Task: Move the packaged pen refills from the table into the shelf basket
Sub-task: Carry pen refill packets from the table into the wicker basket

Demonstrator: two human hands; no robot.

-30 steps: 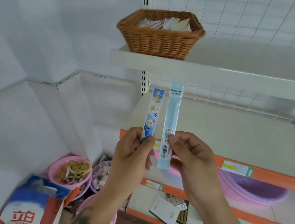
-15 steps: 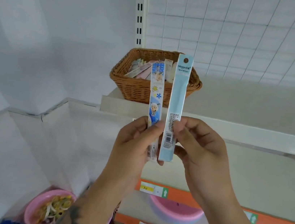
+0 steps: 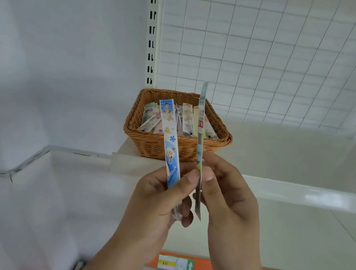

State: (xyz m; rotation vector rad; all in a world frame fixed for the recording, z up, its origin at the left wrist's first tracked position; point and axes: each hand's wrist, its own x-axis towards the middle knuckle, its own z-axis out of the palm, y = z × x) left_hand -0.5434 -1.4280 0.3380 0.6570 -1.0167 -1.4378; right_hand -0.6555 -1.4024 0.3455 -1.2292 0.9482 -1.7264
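My left hand [image 3: 159, 198] pinches the cartoon-printed refill pack [image 3: 169, 146]; my right hand [image 3: 229, 201] pinches the pale-blue refill pack [image 3: 200, 138], near the wicker basket [image 3: 148, 141].

- Left hand [image 3: 159, 197] — bare, no glove, no ring on the fingers that show.
- Right hand [image 3: 229, 201] — bare too, with short, plain nails on the thumb and fingers.
- Both forearms are uncovered down to the bottom edge of the head view; no sleeve, watch or band shows.
- A dark mark sits low on the left forearm, cut off by the frame edge — too blurred to read.
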